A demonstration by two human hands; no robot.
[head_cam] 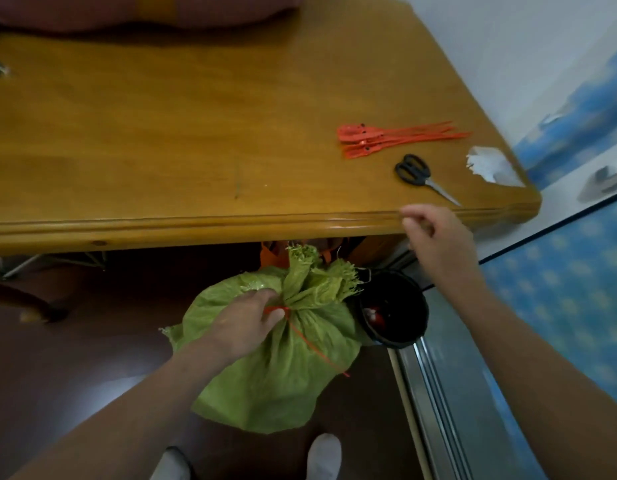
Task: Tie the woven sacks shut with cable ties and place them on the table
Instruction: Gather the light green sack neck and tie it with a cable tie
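Note:
A green woven sack (276, 372) sits on the dark floor below the table's front edge. Its neck is gathered and bound by a red cable tie (283, 310), whose long tail runs down across the sack toward the lower right. My left hand (244, 323) grips the bunched neck at the tie. My right hand (435, 240) hovers at the table's front edge (196, 226), fingers loosely curled and holding nothing, just below the scissors (421, 176). A bundle of several red cable ties (386, 138) lies on the wooden table at the right.
A white crumpled scrap (490, 164) lies near the table's right corner. A black bucket (393, 310) with red bits inside stands right of the sack. A pink sack (92, 12) lies at the table's far edge. Orange items sit under the table.

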